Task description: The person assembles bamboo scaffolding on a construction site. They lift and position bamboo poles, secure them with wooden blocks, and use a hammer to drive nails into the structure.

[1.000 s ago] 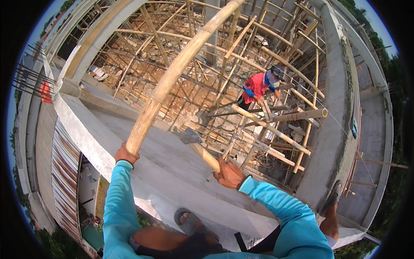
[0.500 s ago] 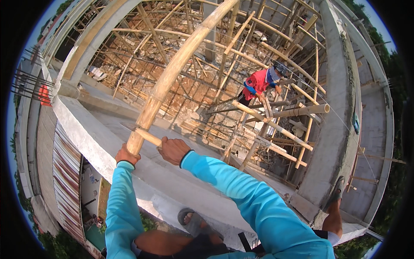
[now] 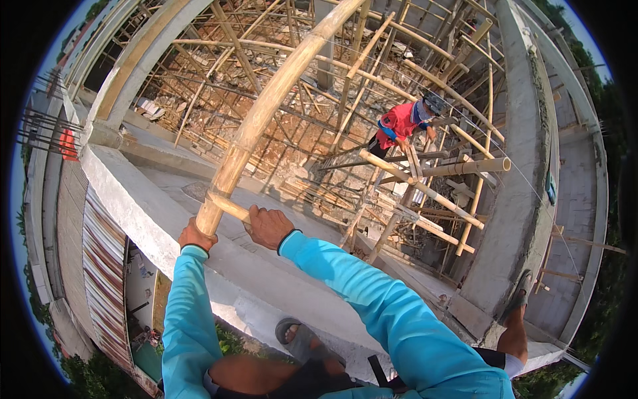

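Observation:
A thick bamboo pole [image 3: 256, 123] slants from my left hand up and away toward the top of the view. My left hand [image 3: 197, 236] is wrapped round its near end, above the concrete beam [image 3: 149, 223]. Closed on a short, pale wooden handle [image 3: 230, 209], my right hand [image 3: 270, 227] is just right of that end. The handle's far end lies across the pole. Left of the pole shows a dark grey, blade-like patch [image 3: 195, 191]; I cannot tell whether it belongs to the handle.
Below, a co-worker in a red shirt [image 3: 401, 123] stands among bamboo scaffolding [image 3: 432, 196]. A concrete ledge [image 3: 495, 266] runs up the right, with my sandalled foot [image 3: 522, 292] on it. My other foot [image 3: 299, 339] rests near the beam. A striped metal roof [image 3: 103, 266] lies below left.
Both hands keep their grips and have barely moved. The dark patch left of the pole looks broader and fainter. The co-worker has shifted slightly.

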### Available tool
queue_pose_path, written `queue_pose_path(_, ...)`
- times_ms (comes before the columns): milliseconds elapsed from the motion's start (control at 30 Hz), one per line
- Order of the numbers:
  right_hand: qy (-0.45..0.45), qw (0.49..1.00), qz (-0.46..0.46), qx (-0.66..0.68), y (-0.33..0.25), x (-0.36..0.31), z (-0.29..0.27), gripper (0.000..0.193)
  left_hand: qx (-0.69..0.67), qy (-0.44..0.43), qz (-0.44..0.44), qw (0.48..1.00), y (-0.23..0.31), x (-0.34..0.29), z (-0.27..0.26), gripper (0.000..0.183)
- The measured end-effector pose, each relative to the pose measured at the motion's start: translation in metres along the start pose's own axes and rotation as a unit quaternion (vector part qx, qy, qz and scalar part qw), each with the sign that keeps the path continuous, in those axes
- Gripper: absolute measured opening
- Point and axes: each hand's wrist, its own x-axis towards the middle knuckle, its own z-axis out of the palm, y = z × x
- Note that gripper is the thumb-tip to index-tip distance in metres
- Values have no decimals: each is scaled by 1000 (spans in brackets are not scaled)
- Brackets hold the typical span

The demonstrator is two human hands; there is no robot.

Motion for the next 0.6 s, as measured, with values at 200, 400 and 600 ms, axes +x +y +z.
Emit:
queue_pose_path(200,-94,993,40,56,-10,15,-21,36,-13,16,10,1000,-11,0,5,67)
queue_pose_path(400,-74,996,47,30,13,13,-13,35,-4,12,9,1000,-4,1,2,68)
queue_pose_path(600,-62,996,28,51,2,6,-21,42,-5,6,-4,1000,-6,1,4,68)
